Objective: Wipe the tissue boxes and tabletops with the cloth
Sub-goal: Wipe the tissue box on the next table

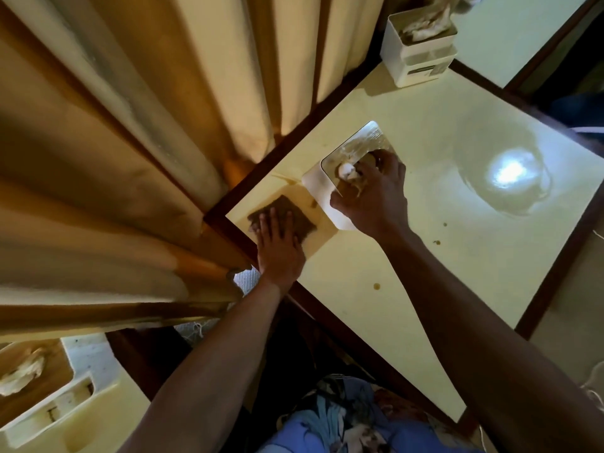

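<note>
A brown cloth [295, 215] lies flat on the pale yellow tabletop [425, 256] near its left corner. My left hand [277, 246] presses on the cloth with straight fingers. Just right of it stands a white tissue box [322, 188] with tissue [346, 170] showing at its open top. My right hand [372, 194] grips this box from above, fingers curled over its rim and thumb on its near side. A second white tissue box [415, 53] sits at the table's far corner. A third [55, 407] stands on another tabletop at the lower left.
Tan curtains [130, 142] hang along the left side, close to the table's dark wooden edge [222, 207]. A bright lamp reflection [510, 171] shines on the right part of the tabletop. Small brown spots [377, 286] mark the surface. Another pale table [510, 34] lies at the top right.
</note>
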Demonstrator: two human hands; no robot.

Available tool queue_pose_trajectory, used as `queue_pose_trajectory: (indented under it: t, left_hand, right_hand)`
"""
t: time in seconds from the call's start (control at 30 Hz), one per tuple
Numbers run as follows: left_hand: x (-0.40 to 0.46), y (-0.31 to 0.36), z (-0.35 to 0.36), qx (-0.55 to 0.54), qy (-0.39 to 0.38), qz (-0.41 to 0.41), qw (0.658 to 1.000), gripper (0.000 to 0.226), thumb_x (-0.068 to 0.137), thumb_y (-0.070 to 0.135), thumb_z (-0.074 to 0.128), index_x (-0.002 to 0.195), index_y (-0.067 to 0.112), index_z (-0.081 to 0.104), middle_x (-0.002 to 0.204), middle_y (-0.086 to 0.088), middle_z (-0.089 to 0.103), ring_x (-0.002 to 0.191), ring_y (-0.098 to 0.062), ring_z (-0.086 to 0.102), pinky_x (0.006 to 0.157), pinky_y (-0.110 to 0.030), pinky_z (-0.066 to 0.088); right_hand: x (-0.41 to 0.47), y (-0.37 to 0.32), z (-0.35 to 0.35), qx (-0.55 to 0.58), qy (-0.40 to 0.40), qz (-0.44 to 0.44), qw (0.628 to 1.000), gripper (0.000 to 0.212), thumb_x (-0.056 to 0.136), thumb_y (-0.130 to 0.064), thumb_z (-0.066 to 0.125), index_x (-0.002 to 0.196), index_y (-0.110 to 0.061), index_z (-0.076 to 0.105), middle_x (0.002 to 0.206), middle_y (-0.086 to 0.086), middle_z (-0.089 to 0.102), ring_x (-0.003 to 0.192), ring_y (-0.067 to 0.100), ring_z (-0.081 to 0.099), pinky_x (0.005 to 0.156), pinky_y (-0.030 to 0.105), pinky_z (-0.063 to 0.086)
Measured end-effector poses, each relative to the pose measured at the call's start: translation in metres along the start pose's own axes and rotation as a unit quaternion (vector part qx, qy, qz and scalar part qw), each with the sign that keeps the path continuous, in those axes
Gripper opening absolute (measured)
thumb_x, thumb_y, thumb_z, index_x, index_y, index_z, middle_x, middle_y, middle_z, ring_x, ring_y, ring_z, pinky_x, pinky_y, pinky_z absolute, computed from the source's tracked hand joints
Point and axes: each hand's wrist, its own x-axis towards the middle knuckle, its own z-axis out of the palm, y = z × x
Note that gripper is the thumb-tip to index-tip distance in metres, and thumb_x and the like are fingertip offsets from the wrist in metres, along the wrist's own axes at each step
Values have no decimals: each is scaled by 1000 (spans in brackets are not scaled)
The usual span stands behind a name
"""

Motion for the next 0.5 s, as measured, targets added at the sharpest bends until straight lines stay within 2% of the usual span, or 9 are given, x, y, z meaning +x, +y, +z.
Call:
queue_pose_trajectory:
  t: [0.07,0.13,0.2,0.23,0.33,0.4,0.5]
  left_hand:
    - [10,16,3,-3,-8,71,997,66,104,35,36,165,14,24,171,-21,15,158,-46,5,128,-58,-1]
    - [24,30,6,-7,-24,140,990,65,99,33,34,158,7,39,165,-24,30,155,-51,16,124,-64,17]
    - [42,38,8,-16,-32,167,985,61,97,33,38,147,1,53,155,-26,45,149,-53,29,121,-64,27]
    - [52,39,7,-14,-35,182,983,61,98,35,37,145,1,55,154,-26,47,149,-53,31,121,-63,27]
    - [93,24,3,22,-51,207,977,63,101,41,33,152,8,51,159,-26,41,152,-50,26,125,-60,19]
    - [126,0,-3,28,-38,170,984,63,103,43,27,158,16,42,165,-23,32,155,-45,22,126,-56,17]
    - [145,-46,-19,5,-30,93,995,64,107,42,23,166,21,16,173,-14,10,160,-37,6,128,-52,9]
  right_hand:
    - [4,-3,-1,6,1,0,1000,68,67,-49,81,128,-28,59,149,5,40,143,34,31,82,50,58]
    - [9,-6,-1,6,-1,-1,1000,69,69,-46,85,130,-25,60,150,6,39,143,34,32,84,48,55]
    - [15,-9,-1,3,-2,-6,1000,70,69,-45,86,131,-22,62,151,8,39,143,34,32,85,48,54]
    - [18,-10,0,1,0,-7,1000,69,70,-47,84,130,-22,62,151,7,39,143,34,32,85,47,55]
    - [27,-15,6,-2,16,-10,1000,63,71,-49,80,126,-23,64,149,8,40,142,34,35,83,47,58]
    - [31,-17,11,3,21,-6,1000,61,72,-45,84,126,-23,65,150,7,40,143,33,35,82,47,59]
    - [37,-22,17,5,26,0,1000,57,72,-46,83,123,-25,67,150,6,41,143,33,36,82,49,60]
